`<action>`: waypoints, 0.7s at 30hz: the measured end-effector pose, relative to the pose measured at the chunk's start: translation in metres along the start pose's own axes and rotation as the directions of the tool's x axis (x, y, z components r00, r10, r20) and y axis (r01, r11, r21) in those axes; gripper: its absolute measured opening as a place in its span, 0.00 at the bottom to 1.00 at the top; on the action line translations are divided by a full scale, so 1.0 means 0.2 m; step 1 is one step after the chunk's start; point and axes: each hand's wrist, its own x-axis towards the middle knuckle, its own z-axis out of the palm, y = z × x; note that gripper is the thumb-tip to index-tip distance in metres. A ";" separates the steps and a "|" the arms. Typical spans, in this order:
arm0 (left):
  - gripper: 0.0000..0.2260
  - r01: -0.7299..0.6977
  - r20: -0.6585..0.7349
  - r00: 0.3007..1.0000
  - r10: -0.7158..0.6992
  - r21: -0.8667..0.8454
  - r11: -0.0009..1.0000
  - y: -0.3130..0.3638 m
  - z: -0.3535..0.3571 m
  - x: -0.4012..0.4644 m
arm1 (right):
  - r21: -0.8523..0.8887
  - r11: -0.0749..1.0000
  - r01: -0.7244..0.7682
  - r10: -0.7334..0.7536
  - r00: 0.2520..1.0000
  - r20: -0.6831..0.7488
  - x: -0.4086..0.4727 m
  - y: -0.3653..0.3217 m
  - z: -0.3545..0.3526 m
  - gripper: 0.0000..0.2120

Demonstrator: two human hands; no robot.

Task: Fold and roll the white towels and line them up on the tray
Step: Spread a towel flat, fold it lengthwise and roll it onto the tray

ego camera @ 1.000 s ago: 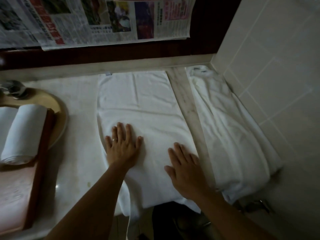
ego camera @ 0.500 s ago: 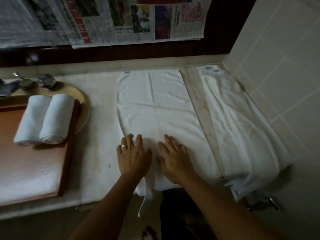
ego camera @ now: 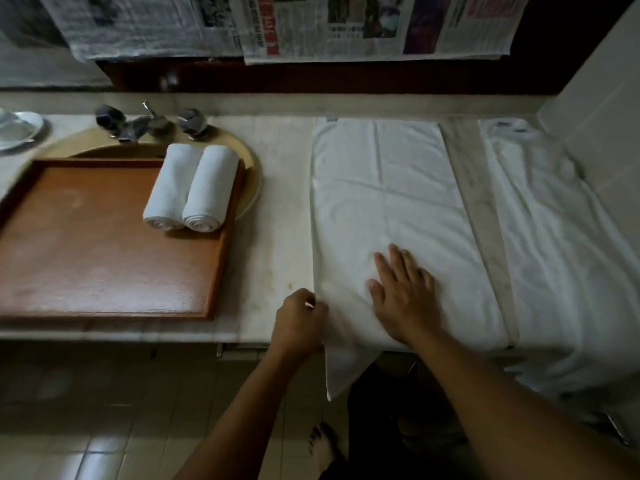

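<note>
A white towel (ego camera: pixel 384 188) lies folded lengthwise on the marble counter, its near end hanging over the front edge. My left hand (ego camera: pixel 299 322) pinches the towel's near left edge with curled fingers. My right hand (ego camera: pixel 403 294) presses flat on the towel's near part, fingers straight. Two rolled white towels (ego camera: pixel 192 188) lie side by side at the right end of the brown wooden tray (ego camera: pixel 86 251), which sits over the sink.
More white towels (ego camera: pixel 554 244) lie spread along the tiled wall at the right. A faucet with two knobs (ego camera: pixel 149 124) stands behind the tray. A white dish (ego camera: pixel 17 129) sits at far left. Newspaper (ego camera: pixel 311 26) hangs above the counter.
My left hand slid off the towel's top to its near left edge and curled onto it. My right hand stayed flat on the towel. The view swung left, showing more tray.
</note>
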 end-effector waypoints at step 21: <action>0.36 -0.393 0.202 0.863 0.464 0.845 0.362 -0.09 0.10 0.24 | -0.043 0.985 -0.168 0.166 0.985 -0.035 -0.24 0.40 -0.07 0.34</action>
